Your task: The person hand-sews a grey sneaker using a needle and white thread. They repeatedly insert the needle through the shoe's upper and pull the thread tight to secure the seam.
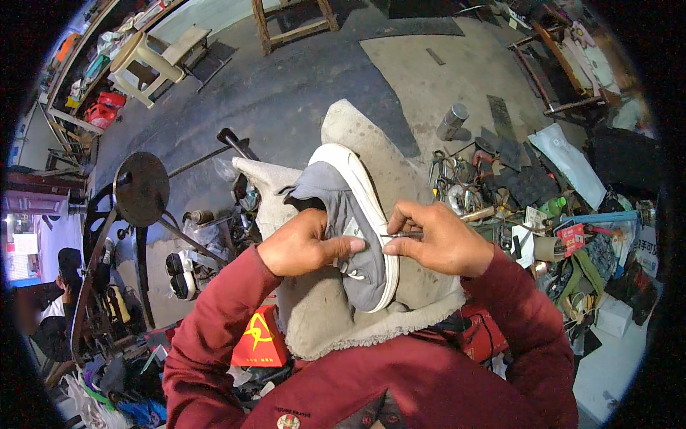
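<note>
A grey shoe [332, 182] with a thick white sole [357, 166] lies on its side over my lap, its toe end pointing toward me or away, I cannot tell which. My left hand [300, 244] grips the upper, fingers tucked into the shoe's opening and thumb pressed on the outside. At the sole's edge, my right hand [441, 239] pinches a thin dark metal tool [406, 234] between thumb and fingers. Its tip meets the white sidewall; the exact kind of tool is too small to tell. Under the shoe spreads a stained beige cloth [414, 175].
A black iron machine with a round plate [141, 189] stands at the left. Near my left forearm sits a red box [259, 342]. Tools and scraps [464, 175] crowd the right, beside a metal canister [452, 121]. A cream stool [145, 66] stands far left.
</note>
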A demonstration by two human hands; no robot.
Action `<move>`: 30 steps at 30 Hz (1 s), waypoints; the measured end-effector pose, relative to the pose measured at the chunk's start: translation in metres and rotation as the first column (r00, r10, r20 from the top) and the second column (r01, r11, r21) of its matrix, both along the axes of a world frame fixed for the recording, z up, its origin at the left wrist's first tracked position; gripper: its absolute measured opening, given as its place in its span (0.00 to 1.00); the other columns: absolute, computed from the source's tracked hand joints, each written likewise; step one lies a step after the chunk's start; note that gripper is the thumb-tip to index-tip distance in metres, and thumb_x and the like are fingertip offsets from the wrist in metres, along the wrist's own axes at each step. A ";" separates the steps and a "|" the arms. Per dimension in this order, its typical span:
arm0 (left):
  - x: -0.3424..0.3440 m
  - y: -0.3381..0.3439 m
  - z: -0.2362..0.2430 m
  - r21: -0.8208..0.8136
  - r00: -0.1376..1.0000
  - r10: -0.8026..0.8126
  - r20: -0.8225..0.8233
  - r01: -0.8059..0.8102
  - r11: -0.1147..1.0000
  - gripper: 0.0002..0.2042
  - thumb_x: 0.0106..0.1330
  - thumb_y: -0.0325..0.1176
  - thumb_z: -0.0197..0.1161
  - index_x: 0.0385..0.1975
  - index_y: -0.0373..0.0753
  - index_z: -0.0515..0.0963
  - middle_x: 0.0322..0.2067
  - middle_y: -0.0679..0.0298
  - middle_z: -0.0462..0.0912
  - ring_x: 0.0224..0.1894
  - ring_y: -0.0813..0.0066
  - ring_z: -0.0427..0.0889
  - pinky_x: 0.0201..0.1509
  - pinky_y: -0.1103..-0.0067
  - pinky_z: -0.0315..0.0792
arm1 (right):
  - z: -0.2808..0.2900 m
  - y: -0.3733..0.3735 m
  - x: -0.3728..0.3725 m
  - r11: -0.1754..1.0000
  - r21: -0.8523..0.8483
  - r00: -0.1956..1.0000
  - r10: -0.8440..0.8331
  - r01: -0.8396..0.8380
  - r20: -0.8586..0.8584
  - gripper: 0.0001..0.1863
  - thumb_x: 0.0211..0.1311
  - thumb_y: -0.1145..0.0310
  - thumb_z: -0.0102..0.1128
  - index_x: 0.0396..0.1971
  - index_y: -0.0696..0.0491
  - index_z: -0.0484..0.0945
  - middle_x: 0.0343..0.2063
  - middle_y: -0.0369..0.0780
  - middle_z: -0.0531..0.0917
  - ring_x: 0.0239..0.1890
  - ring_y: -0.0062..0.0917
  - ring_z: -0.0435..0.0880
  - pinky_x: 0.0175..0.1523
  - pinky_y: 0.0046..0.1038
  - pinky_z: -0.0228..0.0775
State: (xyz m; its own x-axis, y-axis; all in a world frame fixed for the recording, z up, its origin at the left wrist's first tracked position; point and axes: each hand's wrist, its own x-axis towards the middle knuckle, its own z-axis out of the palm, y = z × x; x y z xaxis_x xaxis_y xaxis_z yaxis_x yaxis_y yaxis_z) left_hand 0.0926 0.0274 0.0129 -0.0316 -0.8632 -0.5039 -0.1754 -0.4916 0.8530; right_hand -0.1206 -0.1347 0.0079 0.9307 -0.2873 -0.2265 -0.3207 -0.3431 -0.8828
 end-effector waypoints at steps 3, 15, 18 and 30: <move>-0.003 -0.002 0.003 -0.025 0.997 0.051 0.060 -0.049 0.998 0.17 0.70 0.43 0.68 0.26 0.33 0.80 0.18 0.70 0.74 0.23 0.82 0.68 0.26 0.76 0.64 | -0.003 -0.003 0.002 0.994 -0.111 0.997 0.022 -0.013 0.079 0.19 0.55 0.63 0.78 0.34 0.58 0.76 0.24 0.47 0.83 0.28 0.35 0.86 0.35 0.33 0.75; -0.008 0.001 -0.007 0.010 0.987 0.157 -0.031 -0.157 0.988 0.17 0.70 0.40 0.68 0.23 0.35 0.79 0.18 0.73 0.73 0.23 0.85 0.68 0.26 0.78 0.63 | -0.012 -0.015 -0.013 0.779 -0.625 0.988 -0.058 -0.046 -0.145 0.36 0.43 0.34 0.77 0.20 0.57 0.77 0.16 0.49 0.80 0.21 0.49 0.82 0.29 0.41 0.73; -0.010 0.006 -0.009 -0.028 0.959 0.259 -0.116 -0.264 0.964 0.14 0.69 0.38 0.69 0.26 0.34 0.81 0.21 0.74 0.75 0.25 0.86 0.69 0.28 0.79 0.64 | -0.019 -0.014 -0.038 0.866 -0.496 0.985 -0.135 0.064 -0.108 0.33 0.47 0.38 0.77 0.23 0.57 0.78 0.14 0.45 0.77 0.18 0.39 0.80 0.29 0.36 0.71; -0.019 0.000 -0.004 -0.057 0.946 0.317 0.064 -0.314 0.948 0.14 0.71 0.40 0.67 0.34 0.33 0.84 0.22 0.75 0.76 0.26 0.87 0.69 0.28 0.80 0.64 | -0.006 0.036 -0.029 0.402 0.914 0.959 -0.276 0.058 0.061 0.33 0.61 0.58 0.66 0.63 0.60 0.71 0.26 0.30 0.73 0.23 0.12 0.64 0.28 0.14 0.54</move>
